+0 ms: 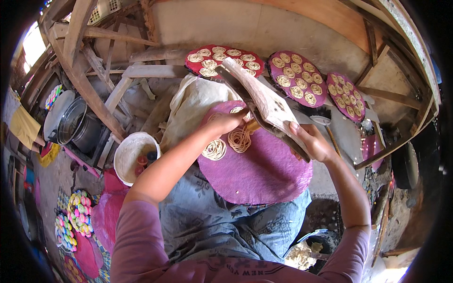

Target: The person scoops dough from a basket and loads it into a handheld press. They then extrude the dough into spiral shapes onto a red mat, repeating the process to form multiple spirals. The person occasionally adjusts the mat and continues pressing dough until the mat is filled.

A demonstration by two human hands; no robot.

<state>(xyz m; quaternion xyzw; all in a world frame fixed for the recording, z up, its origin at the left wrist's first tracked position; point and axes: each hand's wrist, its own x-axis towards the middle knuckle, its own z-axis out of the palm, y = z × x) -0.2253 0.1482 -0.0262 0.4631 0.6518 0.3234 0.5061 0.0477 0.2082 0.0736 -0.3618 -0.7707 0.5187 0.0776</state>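
A wooden press [271, 104], a pale thick board over a dark lower bar, slants across the middle in both my hands. My left hand [230, 122] is closed round its underside near the middle. My right hand [315, 141] grips its near right end, the thumb on top. Below the press, thin dough strands [239, 140] hang or lie in a loose coil beside a yellowish part; whether they still join it I cannot tell. Another coil of dough [214, 149] lies to the left on the round purple mat [255, 181], which rests over my lap. The press and my left hand partly hide a coil behind.
Round mats with dough coils, one red [224, 61] and two purple [298, 78] [347, 96], stand behind. A white bucket [137, 158] with small cups is at left, near a dark pot [80, 125]. Wooden beams [89, 85] cross the left side.
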